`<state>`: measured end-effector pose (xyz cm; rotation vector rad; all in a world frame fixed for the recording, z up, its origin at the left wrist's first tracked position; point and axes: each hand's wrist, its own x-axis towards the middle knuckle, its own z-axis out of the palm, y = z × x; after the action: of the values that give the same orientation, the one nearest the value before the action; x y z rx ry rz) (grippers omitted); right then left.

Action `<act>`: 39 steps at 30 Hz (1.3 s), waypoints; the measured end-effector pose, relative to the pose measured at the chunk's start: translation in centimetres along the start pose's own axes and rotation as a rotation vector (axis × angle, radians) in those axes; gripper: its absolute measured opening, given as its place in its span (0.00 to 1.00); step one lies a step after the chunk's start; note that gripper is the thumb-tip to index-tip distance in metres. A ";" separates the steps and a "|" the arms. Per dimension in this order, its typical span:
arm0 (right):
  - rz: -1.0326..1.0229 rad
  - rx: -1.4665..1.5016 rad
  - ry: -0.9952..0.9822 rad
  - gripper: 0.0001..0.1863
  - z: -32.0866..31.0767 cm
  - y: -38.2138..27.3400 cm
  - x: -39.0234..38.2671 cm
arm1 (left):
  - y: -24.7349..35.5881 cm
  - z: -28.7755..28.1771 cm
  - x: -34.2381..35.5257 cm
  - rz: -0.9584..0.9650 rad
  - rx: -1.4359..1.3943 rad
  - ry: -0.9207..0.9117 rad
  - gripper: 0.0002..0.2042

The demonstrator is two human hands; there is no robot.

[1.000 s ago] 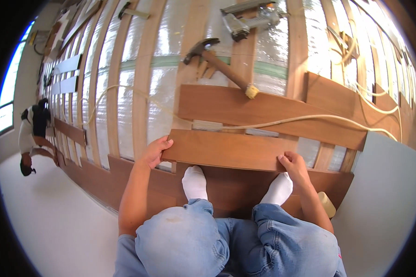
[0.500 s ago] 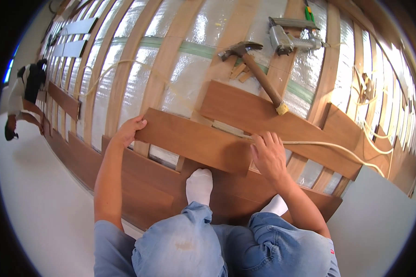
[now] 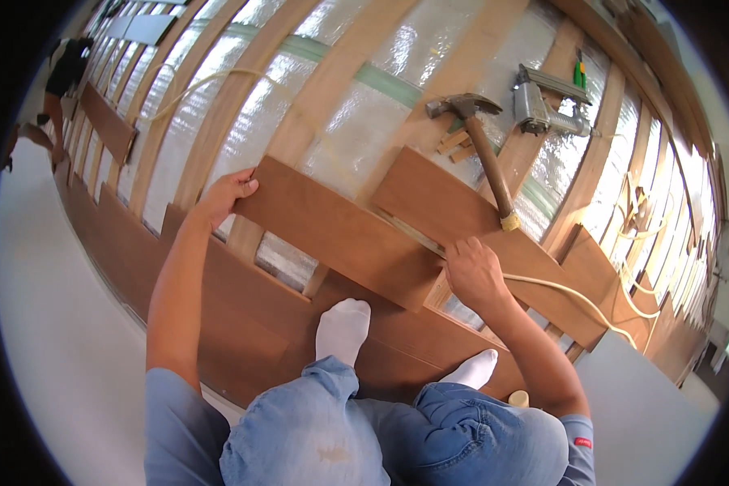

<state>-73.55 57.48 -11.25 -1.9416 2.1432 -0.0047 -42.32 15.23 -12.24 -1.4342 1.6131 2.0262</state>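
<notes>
A brown wooden floorboard (image 3: 340, 227) spans between my two hands, lying at a slant over the bare joists. My left hand (image 3: 228, 197) grips its far left end, thumb on top. At the right end my right hand (image 3: 474, 274) is closed on the board's edge, its fingers curled and their tips partly hidden. Just beyond lies another loose floorboard (image 3: 437, 194), with the handle end of a claw hammer (image 3: 488, 158) resting on it. Nearer me, below the held board, are laid floorboards (image 3: 243, 340) with my white-socked feet on them.
A nail gun (image 3: 543, 109) lies across the joists (image 3: 296, 113), with silvery foil between them. A pale hose (image 3: 579, 298) runs over the boards at right. Small wood pieces (image 3: 454, 146) lie by the hammer. At far left a person (image 3: 66, 77) bends down. A white surface (image 3: 640, 348) lies right.
My view has shifted and turned slightly. Both hands keep hold of the floorboard, which shows more of its top face. The person at far left has moved, with an arm now reaching down.
</notes>
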 end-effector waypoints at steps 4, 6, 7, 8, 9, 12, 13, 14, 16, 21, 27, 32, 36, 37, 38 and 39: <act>0.093 -0.009 -0.074 0.07 -0.6 -0.4 -0.3 | -0.3 0.1 0.9 0.032 -0.016 -0.050 0.28; 0.082 0.062 -0.037 0.06 -3.3 -0.5 1.1 | -0.2 -1.3 1.3 0.037 0.009 -0.005 0.28; 0.096 0.127 0.135 0.06 -4.7 -0.1 1.5 | -0.6 -1.6 1.5 0.032 0.025 0.022 0.28; 0.111 0.198 0.308 0.06 -6.0 0.2 2.0 | -0.9 -2.2 1.4 0.018 0.025 0.027 0.28; 0.209 0.194 0.366 0.06 -7.6 0.6 2.6 | -0.8 -3.0 1.5 0.017 0.008 0.062 0.28; 0.363 0.109 0.511 0.08 -10.6 4.6 4.3 | 0.0 -3.1 2.1 0.026 0.019 0.069 0.29; 0.358 0.109 0.511 0.08 -10.6 5.7 4.8 | 0.2 -3.8 2.2 0.019 0.034 0.112 0.29; 0.429 0.115 0.474 0.09 -10.6 6.8 5.2 | 0.1 -4.4 2.8 0.014 0.045 0.149 0.29; 0.493 0.119 0.434 0.10 -10.4 7.8 5.2 | 0.0 -6.2 4.3 0.034 0.040 0.116 0.29; 0.424 0.308 0.191 0.08 -10.1 6.2 5.1 | 0.6 -7.2 5.8 0.045 0.081 0.121 0.29; 0.228 0.340 -0.350 0.13 -8.0 1.4 4.6 | 0.7 -10.2 5.2 0.070 -0.023 0.186 0.29; 0.325 0.593 -0.540 0.21 -2.8 -4.4 8.0 | 0.6 -12.1 6.2 0.052 -0.110 0.234 0.28; 0.546 0.891 -0.332 0.22 3.1 -8.9 11.1 | 0.2 -14.6 6.1 0.074 -0.078 0.274 0.28; 0.627 0.923 -0.381 0.23 2.2 -10.0 11.6 | -0.1 -14.9 6.2 0.088 -0.076 0.266 0.28; 0.621 0.936 -0.395 0.23 2.1 -10.5 11.9 | -0.5 -15.3 6.0 0.102 -0.074 0.256 0.28; 0.647 0.941 -0.353 0.22 2.2 -10.9 12.2 | -1.1 -15.7 5.6 0.086 -0.070 0.264 0.28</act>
<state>-63.47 44.67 -13.77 -0.6518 1.8923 -0.4277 -35.79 0.45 -16.32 -1.7499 1.7469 2.0275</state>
